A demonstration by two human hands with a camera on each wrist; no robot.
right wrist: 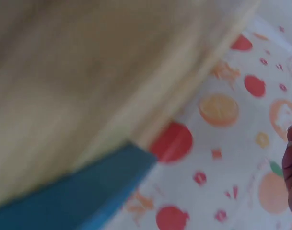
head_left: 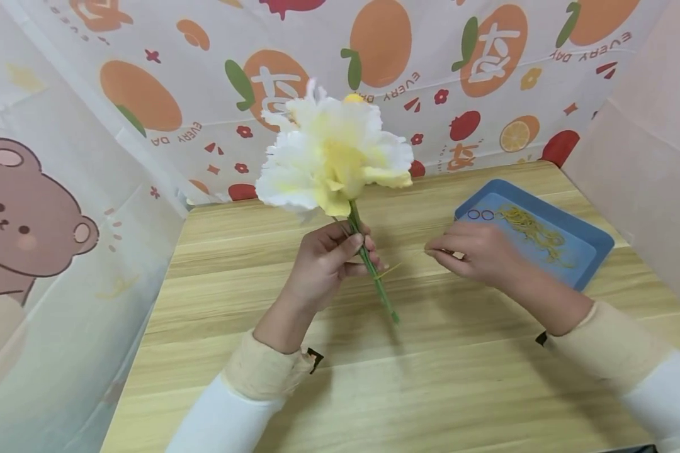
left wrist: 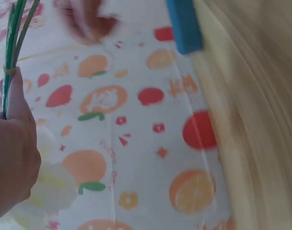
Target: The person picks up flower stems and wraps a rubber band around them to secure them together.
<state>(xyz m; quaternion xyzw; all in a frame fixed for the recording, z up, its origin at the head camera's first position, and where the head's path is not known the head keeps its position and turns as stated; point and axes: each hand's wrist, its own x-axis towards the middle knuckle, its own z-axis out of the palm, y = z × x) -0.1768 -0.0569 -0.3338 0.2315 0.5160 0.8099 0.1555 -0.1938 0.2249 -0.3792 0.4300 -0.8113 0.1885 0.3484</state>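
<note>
My left hand [head_left: 331, 258] grips the green stems [head_left: 381, 290] of a bunch of artificial flowers [head_left: 334, 151], whose white and yellow petals rise above the fist. Around the stems, just below the left fingers, sits a yellow rubber band [head_left: 389, 271]. From it a thin stretched strand runs toward my right hand [head_left: 476, 251], which pinches its end between thumb and fingertips. The left wrist view shows the band [left wrist: 9, 71] on the stems [left wrist: 14, 38] by the left thumb, with the right hand [left wrist: 88, 21] blurred.
A blue tray [head_left: 597, 242] stands on the wooden table [head_left: 430, 390] at the right, partly behind the right hand. Several yellow rubber bands [head_left: 535, 229] lie in it, beside two reddish-purple ones [head_left: 480, 214]. A fruit-print cloth [head_left: 340, 38] hangs behind the table.
</note>
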